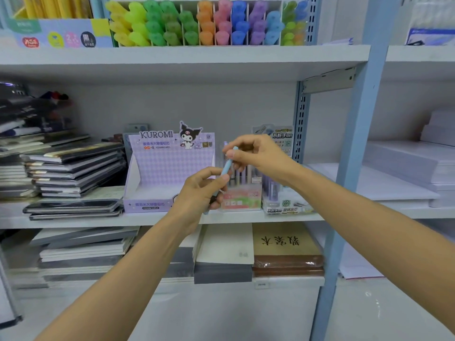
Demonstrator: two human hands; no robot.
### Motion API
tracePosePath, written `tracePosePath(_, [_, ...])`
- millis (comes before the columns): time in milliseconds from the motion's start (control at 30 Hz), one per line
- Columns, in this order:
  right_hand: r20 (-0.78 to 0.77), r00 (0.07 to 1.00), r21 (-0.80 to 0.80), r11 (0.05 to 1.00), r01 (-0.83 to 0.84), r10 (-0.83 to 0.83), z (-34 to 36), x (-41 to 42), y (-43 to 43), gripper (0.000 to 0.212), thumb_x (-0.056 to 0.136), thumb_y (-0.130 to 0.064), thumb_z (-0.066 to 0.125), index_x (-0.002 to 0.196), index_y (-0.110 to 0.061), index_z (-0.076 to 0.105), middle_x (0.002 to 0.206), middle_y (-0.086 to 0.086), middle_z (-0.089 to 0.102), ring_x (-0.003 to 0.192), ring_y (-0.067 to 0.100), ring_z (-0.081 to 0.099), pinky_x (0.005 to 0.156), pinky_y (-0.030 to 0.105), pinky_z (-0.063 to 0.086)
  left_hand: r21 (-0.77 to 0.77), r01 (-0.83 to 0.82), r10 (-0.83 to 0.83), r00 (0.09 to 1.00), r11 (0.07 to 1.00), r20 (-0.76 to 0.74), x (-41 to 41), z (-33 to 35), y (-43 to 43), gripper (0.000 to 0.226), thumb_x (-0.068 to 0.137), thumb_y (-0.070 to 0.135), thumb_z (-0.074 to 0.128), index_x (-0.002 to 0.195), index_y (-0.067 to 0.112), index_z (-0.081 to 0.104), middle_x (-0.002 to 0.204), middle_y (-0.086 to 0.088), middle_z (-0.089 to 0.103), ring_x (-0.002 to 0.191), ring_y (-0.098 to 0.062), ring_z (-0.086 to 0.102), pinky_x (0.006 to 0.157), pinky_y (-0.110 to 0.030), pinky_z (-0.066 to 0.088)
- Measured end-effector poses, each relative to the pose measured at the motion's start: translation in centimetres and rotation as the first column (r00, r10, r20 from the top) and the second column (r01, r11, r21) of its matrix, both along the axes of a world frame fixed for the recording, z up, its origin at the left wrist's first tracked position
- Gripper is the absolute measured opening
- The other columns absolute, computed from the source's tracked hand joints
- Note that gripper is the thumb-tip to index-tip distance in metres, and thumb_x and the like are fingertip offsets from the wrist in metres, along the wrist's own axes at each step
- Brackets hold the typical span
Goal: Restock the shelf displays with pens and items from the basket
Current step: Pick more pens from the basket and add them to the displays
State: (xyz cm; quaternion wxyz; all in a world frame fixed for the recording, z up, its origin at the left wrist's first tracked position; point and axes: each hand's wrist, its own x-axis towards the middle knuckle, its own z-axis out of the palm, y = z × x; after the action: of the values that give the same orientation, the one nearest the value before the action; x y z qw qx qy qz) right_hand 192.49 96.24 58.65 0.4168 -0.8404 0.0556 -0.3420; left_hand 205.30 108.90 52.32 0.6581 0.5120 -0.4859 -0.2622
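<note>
In front of the middle shelf, both hands meet on one light blue pen; the pen is tilted, its top leaning to the right, and it hangs in the air just before the displays, touching none of them. The left hand has its fingers curled round the pen's lower part, thumb pressed against the barrel; something dark shows under its fingers, too small to tell. The right hand pinches the pen's upper end between thumb and fingertips, the other fingers bent above it.

Behind the left hand stands a purple Kuromi display box, its tray open to the front; just beside it on the right is a clear pen holder with upright pens in it, and next to that a second clear display with a printed card. Dark notebooks are piled on the left of the same shelf; on the upper shelf a divided rack holds coloured highlighters sorted by colour; below, flat stacks of paper and a brown book lie side by side; a blue upright post bounds the bay on the right.
</note>
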Motion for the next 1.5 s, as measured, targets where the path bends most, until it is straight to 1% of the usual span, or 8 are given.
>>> tracePosePath(200, [0.262,0.964,0.314,0.949,-0.035,-0.052,0.3,-2.0,-1.0,0.008,0.089,-0.001,0.063,0.096,-0.001,0.067,0.078,0.010,0.072,0.068,0.017,0.068,0.067,0.022,0.058,-0.039,-0.048,0.038,0.974,0.998,-0.222,-0.2,0.8,0.5,0.016,0.080,0.013,0.073,0.097,0.014,0.071,0.075,0.002,0.065,0.060,-0.008,0.059,0.054,-0.019,0.048])
tracePosePath(367, [0.080,0.997,0.290,0.957,-0.024,0.000,-1.0,-3.5,-0.7,0.011,0.084,-0.002,0.068,0.095,-0.002,0.068,0.079,0.008,0.073,0.072,0.018,0.070,0.069,0.024,0.059,-0.197,-0.050,-0.035,0.913,0.979,-0.406,-1.0,1.7,0.6,0.014,0.070,0.027,0.075,0.083,0.022,0.076,0.078,0.006,0.070,0.066,-0.007,0.062,0.057,-0.018,0.050])
tracePosePath(533, [-0.066,0.998,0.128,0.992,-0.012,0.021,-1.6,-3.9,0.3,0.010,0.087,-0.011,0.068,0.094,-0.006,0.070,0.083,0.002,0.074,0.080,0.013,0.069,0.076,0.023,0.056,-0.263,-0.094,0.014,0.957,0.960,-0.291,-2.1,2.0,0.3,0.011,0.091,0.020,0.063,0.100,0.014,0.067,0.100,-0.005,0.073,0.090,-0.015,0.069,0.073,-0.022,0.054])
tracePosePath(733, [0.101,0.994,0.003,0.999,0.042,-0.042,-0.3,-3.4,1.3,0.028,0.095,-0.028,0.059,0.121,-0.022,0.065,0.109,-0.007,0.071,0.099,0.007,0.066,0.084,0.020,0.051,-0.197,-0.103,0.117,0.991,0.975,0.060,-2.7,1.5,0.1,0.012,0.091,0.020,0.066,0.100,0.015,0.071,0.088,0.003,0.075,0.079,-0.007,0.067,0.069,-0.017,0.051])
tracePosePath(900, [0.140,0.990,0.045,0.999,0.005,-0.012,0.3,-2.5,1.2,0.010,0.095,-0.018,0.059,0.102,-0.015,0.066,0.089,-0.004,0.072,0.085,0.009,0.067,0.080,0.023,0.053,-0.216,-0.138,0.181,0.963,0.967,0.199,-2.8,1.2,-0.2,0.010,0.094,0.021,0.062,0.095,0.027,0.069,0.088,0.011,0.073,0.085,-0.004,0.065,0.074,-0.018,0.050])
tracePosePath(1033, [0.356,0.921,0.142,0.983,0.114,-0.158,1.5,-2.6,0.2,0.007,0.099,-0.018,0.052,0.099,-0.011,0.054,0.083,0.004,0.073,0.078,0.018,0.069,0.071,0.029,0.055,-0.244,-0.317,0.400,0.705,0.917,0.586,-1.7,-0.7,-0.3,0.027,0.096,0.024,0.059,0.122,0.021,0.058,0.120,0.011,0.060,0.111,-0.013,0.052,0.091,-0.027,0.041])
tracePosePath(1167, [0.432,0.846,0.093,0.949,0.302,-0.312,1.2,-2.2,-1.4,0.007,0.100,-0.014,0.050,0.094,-0.013,0.050,0.082,0.010,0.071,0.076,0.015,0.068,0.066,0.022,0.054,-0.177,-0.366,0.315,0.363,0.913,0.877,-0.6,-3.3,-0.3,0.061,0.094,0.027,0.059,0.149,0.016,0.034,0.155,0.001,0.032,0.140,-0.019,0.030,0.113,-0.038,0.027])
tracePosePath(1500, [0.234,0.905,-0.104,0.916,0.388,-0.356,-1.8,0.4,-2.9,0.006,0.100,-0.012,0.049,0.098,-0.007,0.052,0.083,0.010,0.071,0.080,0.018,0.069,0.072,0.025,0.055,-0.202,-0.392,0.307,0.226,0.898,0.925,-0.2,-4.3,-0.6,0.072,0.092,0.024,0.057,0.153,0.016,0.020,0.160,0.001,0.018,0.140,-0.018,0.026,0.111,-0.036,0.028])
